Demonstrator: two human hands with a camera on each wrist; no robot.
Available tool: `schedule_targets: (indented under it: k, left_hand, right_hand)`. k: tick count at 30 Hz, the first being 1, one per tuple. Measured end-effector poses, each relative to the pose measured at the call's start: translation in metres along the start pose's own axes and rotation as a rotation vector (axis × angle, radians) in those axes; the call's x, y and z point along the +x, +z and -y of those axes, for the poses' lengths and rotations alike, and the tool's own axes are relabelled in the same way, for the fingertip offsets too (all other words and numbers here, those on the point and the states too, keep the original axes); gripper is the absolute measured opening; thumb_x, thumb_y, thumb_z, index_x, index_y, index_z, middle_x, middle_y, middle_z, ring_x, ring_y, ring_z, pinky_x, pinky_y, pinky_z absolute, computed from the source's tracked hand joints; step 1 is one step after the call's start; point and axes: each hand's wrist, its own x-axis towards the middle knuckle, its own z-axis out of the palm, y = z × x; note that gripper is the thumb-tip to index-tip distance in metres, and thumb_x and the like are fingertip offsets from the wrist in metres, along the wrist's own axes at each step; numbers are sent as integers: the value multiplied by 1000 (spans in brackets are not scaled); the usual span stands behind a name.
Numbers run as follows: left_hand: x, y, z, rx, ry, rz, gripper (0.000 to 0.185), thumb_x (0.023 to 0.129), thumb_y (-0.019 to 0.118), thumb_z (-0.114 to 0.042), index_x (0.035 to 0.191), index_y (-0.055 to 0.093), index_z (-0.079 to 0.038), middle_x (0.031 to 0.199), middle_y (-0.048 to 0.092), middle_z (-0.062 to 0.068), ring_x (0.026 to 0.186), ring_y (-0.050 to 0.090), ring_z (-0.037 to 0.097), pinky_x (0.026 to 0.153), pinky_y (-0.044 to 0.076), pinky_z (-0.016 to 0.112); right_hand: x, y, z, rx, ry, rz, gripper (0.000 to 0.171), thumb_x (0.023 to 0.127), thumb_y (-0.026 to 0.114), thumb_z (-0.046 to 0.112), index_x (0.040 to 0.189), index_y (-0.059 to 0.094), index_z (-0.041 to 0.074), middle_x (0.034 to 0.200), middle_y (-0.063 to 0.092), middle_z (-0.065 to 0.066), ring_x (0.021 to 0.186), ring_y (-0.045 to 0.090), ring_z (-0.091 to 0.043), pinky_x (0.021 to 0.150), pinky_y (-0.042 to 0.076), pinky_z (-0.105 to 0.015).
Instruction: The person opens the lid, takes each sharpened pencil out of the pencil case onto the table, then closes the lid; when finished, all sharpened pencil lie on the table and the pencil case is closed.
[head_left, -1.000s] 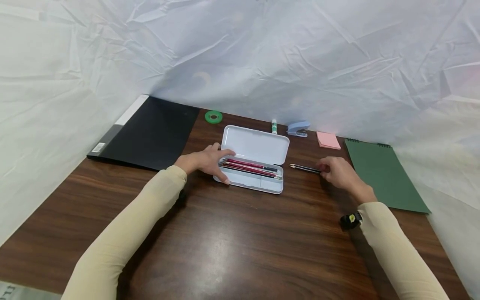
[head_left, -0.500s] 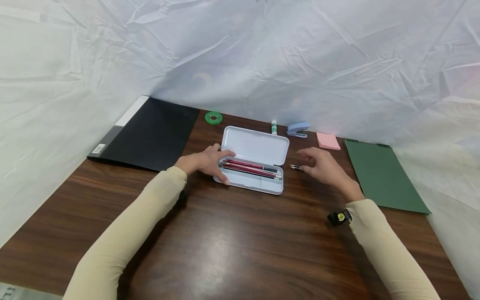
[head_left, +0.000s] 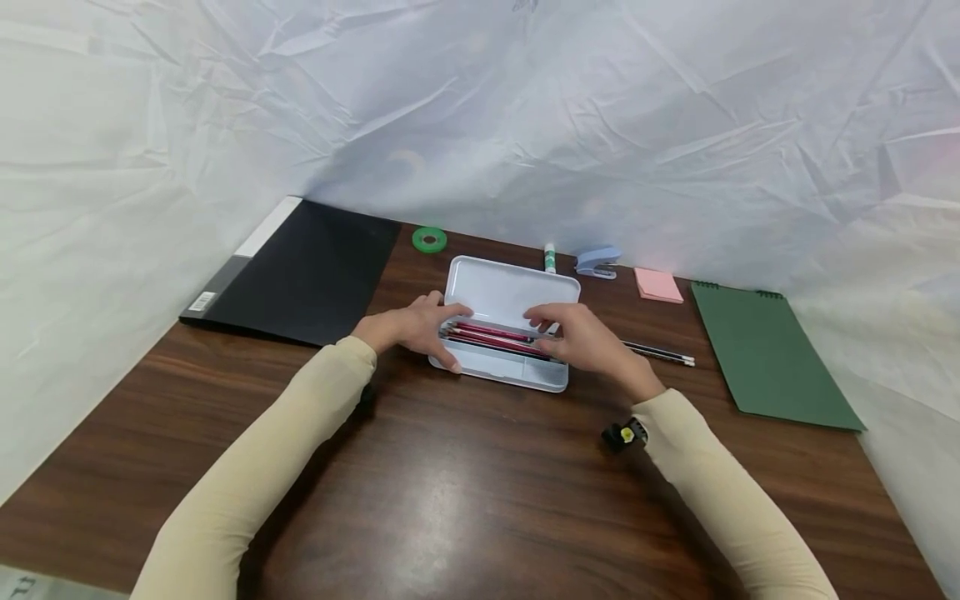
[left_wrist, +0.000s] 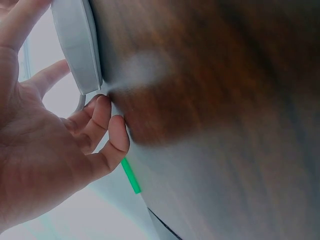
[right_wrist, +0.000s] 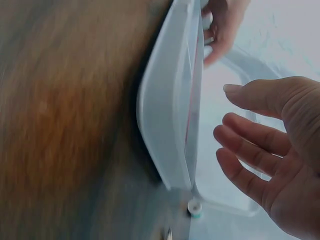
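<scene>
**Head view: case open and part filled, two pencils left on the desk**

Head camera shows a person seated at a dark wood-grain table, both cream sleeves stretched toward a white hinged metal pencil case lying open in the middle. Its lid lies flat back toward twelve o'clock. Several red and dark pencils already lie lengthwise in the tray, so part of the packing looks done.

The left hand is at nine o'clock of the case, thumb on the far side and fingers curled round its left end, bracing it; the left wrist view shows the same grasp, fingertips tucked down against the table beside the white edge. The right hand hovers over the tray's right end, fingers loosely spread and gripping nothing; the right wrist view confirms an empty palm, fingers apart from the case rim.

At three o'clock of the case, just past the right hand, two dark pencils with pale tips lie side by side on the wood. By my reckoning those remain to go in, and the lid remains to be closed.

Round the edge: a black flat folder with a white spine at ten o'clock, a green tape roll at eleven, a white glue stick and pale blue stapler near twelve to one, a pink sticky-note pad at two, and a green spiral notepad at three. White crinkled sheeting hangs behind.
</scene>
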Motion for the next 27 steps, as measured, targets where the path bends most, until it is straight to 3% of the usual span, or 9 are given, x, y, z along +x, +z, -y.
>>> schedule_targets:
  k: [9, 18, 27]
  left_hand:
    - [-2, -3, 4, 13, -10, -2, 97, 74, 82, -57, 154, 34, -32, 138, 34, 16, 125, 35, 31, 102, 42, 49]
    - [-2, -2, 3, 6, -26, 4, 96, 75, 82, -57, 154, 34, -33, 139, 34, 16, 126, 35, 31, 103, 42, 49]
    - [1, -3, 0, 7, -17, 9, 97, 74, 82, -57, 154, 33, -33, 139, 34, 15, 127, 35, 31, 103, 42, 49]
  right_hand:
    - [17, 20, 13, -106, -45, 34, 32, 88, 74, 8, 120, 70, 5, 111, 73, -11, 96, 67, -24, 90, 53, -45]
    - [23, 28, 24, -174, -2, 36, 31, 91, 73, 17, 121, 71, 7, 112, 74, -10, 94, 68, -22, 87, 54, -44]
    - [26, 29, 24, -220, 26, 24, 27, 90, 73, 14, 117, 73, 9, 106, 75, -8, 85, 66, -21, 81, 54, -42]
